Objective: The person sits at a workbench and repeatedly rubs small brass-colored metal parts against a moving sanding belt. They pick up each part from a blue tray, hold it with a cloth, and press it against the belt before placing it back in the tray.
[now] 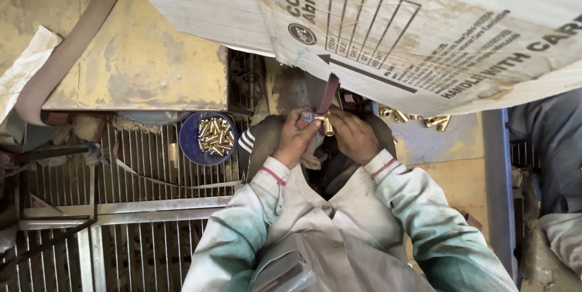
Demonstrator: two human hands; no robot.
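My left hand [295, 137] and my right hand [353, 136] meet at the middle of the view and together grip a small brass fitting [328, 125]. The fitting is pressed up against a narrow dark-red abrasive belt [329, 93] that runs upward under a cardboard sheet. A bit of cloth sits under my left fingers. My sleeves are pale and dusty, with pink cuffs.
A blue bowl [191, 143] with several brass fittings stands on a metal grate [139, 164] to the left. More brass fittings [436, 122] lie on a tray at the right. A printed cardboard sheet [424, 31] hangs overhead. Another person's sleeve [548, 140] is at the far right.
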